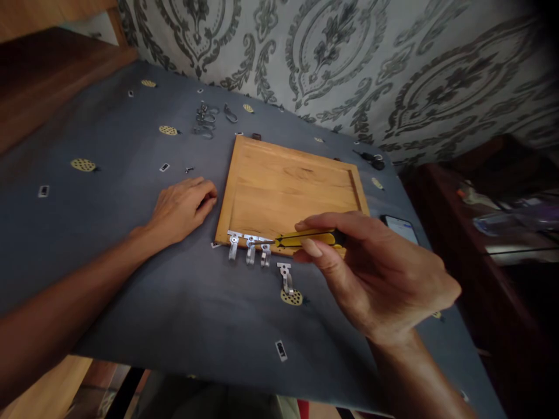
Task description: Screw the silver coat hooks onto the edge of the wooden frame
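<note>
- Right hand gripping a yellow-handled screwdriver, its shaft over metal hooks along the near edge of a framed wooden panel.
- Left hand on the desk, curled beside the panel; contents hidden, cannot tell.

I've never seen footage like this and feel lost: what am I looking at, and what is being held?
There is no machine here, just a person's two bare hands. The single picture comes from a camera worn on that person's head, looking forward and down. The right hand holds a yellow screwdriver, its tip close to three metal hooks on the near edge of a wooden board. The left hand rests on the grey tablecloth, left of the board. A loose hook lies nearer the person, what look like more hooks lie farther back, and a phone lies on the right.
</note>
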{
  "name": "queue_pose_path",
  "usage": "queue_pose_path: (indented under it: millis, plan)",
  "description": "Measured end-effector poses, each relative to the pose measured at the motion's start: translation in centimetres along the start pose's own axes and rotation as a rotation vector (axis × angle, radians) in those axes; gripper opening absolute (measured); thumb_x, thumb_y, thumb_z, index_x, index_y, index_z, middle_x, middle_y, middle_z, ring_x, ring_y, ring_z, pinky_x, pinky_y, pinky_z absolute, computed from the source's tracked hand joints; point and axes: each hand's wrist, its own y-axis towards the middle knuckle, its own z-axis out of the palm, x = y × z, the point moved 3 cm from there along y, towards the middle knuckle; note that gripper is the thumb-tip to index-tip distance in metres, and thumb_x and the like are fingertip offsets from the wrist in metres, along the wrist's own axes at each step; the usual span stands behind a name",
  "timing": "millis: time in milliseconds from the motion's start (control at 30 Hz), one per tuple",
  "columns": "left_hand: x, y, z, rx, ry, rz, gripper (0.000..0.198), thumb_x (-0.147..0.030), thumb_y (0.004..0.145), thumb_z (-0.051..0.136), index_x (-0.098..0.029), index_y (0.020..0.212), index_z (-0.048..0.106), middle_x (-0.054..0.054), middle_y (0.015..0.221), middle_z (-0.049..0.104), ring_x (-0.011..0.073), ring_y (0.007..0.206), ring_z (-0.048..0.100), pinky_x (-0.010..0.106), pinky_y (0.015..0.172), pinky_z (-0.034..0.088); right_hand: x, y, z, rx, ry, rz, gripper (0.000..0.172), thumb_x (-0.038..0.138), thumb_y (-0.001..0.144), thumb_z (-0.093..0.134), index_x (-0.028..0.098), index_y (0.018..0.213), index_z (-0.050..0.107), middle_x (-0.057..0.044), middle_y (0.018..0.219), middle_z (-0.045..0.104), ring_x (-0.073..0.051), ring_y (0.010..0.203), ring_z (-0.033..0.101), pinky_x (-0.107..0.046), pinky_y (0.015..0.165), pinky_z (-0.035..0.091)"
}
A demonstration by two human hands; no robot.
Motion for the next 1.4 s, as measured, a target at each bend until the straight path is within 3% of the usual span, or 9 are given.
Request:
queue_pose_path:
  millis: [267,467,567,700,833,1000,1100,1300,1400]
  plan:
    - [-0.2,-0.1,-0.2,-0.005,0.005,0.002,0.017,-0.024,0.094,0.046,-0.021,0.095,0.063,0.006,0.094,0.066,0.0230,0.087,0.062,0.035,0.072,0.045,-0.1,0.5,0.4,0.029,0.029,0.006,0.010,0.025,0.089,0.073,0.023,0.099,0.072,0.000,0.086,0.075,-0.014,0.067,0.070,-0.029,0.067,0.061]
    - [0.0,0.0,0.0,-0.009,0.001,0.013,0.015,-0.024,0.095,0.048,-0.021,0.095,0.063,0.006,0.095,0.067,0.0230,0.086,0.062,0.035,0.070,0.044,0.3,1.6,-0.1,0.212,0.133,-0.026,0.017,0.026,0.091,0.070,0.025,0.108,0.071,-0.002,0.091,0.075,-0.017,0.071,0.072,-0.030,0.066,0.061]
    - [0.0,0.0,0.1,-0.010,0.003,0.025,0.015,-0.023,0.095,0.048,-0.020,0.096,0.063,0.006,0.095,0.067,0.0229,0.087,0.062,0.035,0.069,0.044,0.3,1.9,-0.1,0.243,0.164,-0.003,0.015,0.025,0.090,0.072,0.025,0.105,0.071,-0.001,0.087,0.074,-0.016,0.068,0.072,-0.029,0.064,0.060]
    - [0.0,-0.1,0.0,-0.008,0.011,0.018,0.014,-0.023,0.095,0.048,-0.020,0.095,0.062,0.005,0.095,0.067,0.0227,0.087,0.063,0.034,0.070,0.043,-0.1,1.9,0.7,0.152,0.129,0.027,0.012,0.030,0.087,0.075,0.025,0.096,0.067,0.002,0.079,0.070,-0.013,0.059,0.066,-0.027,0.053,0.054]
    - [-0.1,-0.1,-0.1,-0.002,0.008,0.012,0.016,-0.023,0.095,0.048,-0.019,0.097,0.063,0.006,0.095,0.067,0.0228,0.087,0.062,0.034,0.071,0.044,-0.1,1.9,1.7,0.079,0.114,-0.035,0.011,0.028,0.088,0.074,0.025,0.093,0.064,0.004,0.072,0.061,-0.012,0.059,0.060,-0.027,0.055,0.051]
    - [-0.2,-0.1,0.0,-0.002,0.010,0.011,0.017,-0.023,0.096,0.048,-0.019,0.098,0.064,0.007,0.096,0.067,0.0239,0.090,0.062,0.034,0.072,0.045,0.0,2.7,1.5,0.200,0.099,-0.038,0.016,0.030,0.092,0.068,0.026,0.107,0.069,0.000,0.083,0.066,-0.014,0.066,0.061,-0.028,0.059,0.052]
    - [-0.1,-0.2,0.1,-0.001,0.015,0.017,0.017,-0.024,0.097,0.047,-0.020,0.098,0.063,0.007,0.097,0.067,0.0237,0.091,0.062,0.034,0.071,0.044,0.2,3.0,1.1,0.237,0.102,-0.069,0.015,0.037,0.090,0.071,0.024,0.097,0.072,0.000,0.078,0.067,-0.014,0.065,0.063,-0.027,0.057,0.050]
    - [-0.2,-0.2,0.0,-0.003,0.037,0.019,0.015,-0.024,0.097,0.048,-0.020,0.097,0.062,0.006,0.098,0.067,0.0229,0.090,0.062,0.033,0.072,0.044,0.9,2.3,1.4,0.026,-0.107,-0.049,0.018,0.040,0.086,0.075,0.024,0.080,0.069,0.003,0.062,0.059,-0.011,0.049,0.054,-0.027,0.051,0.048]
    - [-0.2,-0.2,0.0,-0.004,0.048,0.024,0.015,-0.023,0.096,0.049,-0.020,0.098,0.063,0.006,0.097,0.067,0.0239,0.090,0.063,0.033,0.070,0.044,1.1,2.1,1.7,-0.006,-0.082,-0.042,0.019,0.038,0.084,0.077,0.024,0.077,0.066,0.003,0.063,0.059,-0.011,0.050,0.053,-0.027,0.050,0.048]
